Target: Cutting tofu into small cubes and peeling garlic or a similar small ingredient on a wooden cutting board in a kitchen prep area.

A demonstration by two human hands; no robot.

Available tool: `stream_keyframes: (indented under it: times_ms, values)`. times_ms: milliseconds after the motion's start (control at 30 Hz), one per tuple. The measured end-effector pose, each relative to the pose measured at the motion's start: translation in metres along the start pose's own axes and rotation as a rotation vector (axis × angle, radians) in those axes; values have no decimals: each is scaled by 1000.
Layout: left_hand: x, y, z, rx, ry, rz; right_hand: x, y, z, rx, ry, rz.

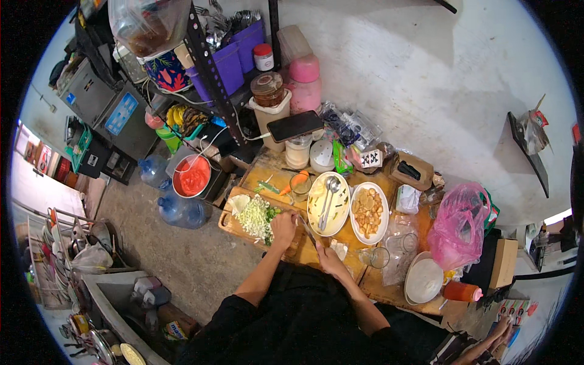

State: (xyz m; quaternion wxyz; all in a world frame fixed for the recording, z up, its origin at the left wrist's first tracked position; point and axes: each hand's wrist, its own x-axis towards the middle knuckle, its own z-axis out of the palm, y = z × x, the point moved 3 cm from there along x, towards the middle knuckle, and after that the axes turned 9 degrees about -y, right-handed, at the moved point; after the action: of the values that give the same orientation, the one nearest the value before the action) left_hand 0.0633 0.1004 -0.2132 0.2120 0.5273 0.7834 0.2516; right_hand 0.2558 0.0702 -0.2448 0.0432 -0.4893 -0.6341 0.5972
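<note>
Pale chopped vegetable (pixel 254 214) heaps on one wooden board (pixel 227 222) at the worktop's (pixel 263 162) left edge, floor (pixel 176 249) beyond. The right hand (pixel 330 260) grips one knife (pixel 309 233); the left hand (pixel 284 229) curls beside its blade, contact unclear. Two oval plates (pixel 335 225), one holding two spoons (pixel 332 184), leave a narrow gap.

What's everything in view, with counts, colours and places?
Table: one, brown, centre
Chopping board: one, brown, table's left
Chopped greens: one heap, green, on board
Dishes: two, white, table's middle
Food pieces: several, brown, right dish
Knife: one, grey, right of greens
Phone: one, black, beyond left dish
Bag: one, pink, table's right
Bottle: one, orange, table's edge
Jugs: two, blue, left of table
Bins: two, purple, upper left
Small clutter: uncounted, mixed, around
Another person's hands: uncounted, lower right
Left fingers: one set, near blade
Right fingers: one set, on handle
</note>
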Motion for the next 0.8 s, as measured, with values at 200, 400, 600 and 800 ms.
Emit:
stream_keyframes:
  times_ms: [200, 400, 600, 800]
  values:
    - [3, -10, -2, 11, 47, 56, 5, -12, 8, -141, 10, 43]
    - [-8, -29, 4, -15, -13, 129, 8, -16, 13, -224, 15, 54]
    - [-14, -22, 4, -10, -26, 125, 10, -19, 14, -272, 2, 113]
    - [-15, -23, 5, -32, 0, 151, 23, 2, 21, -303, 69, 163]
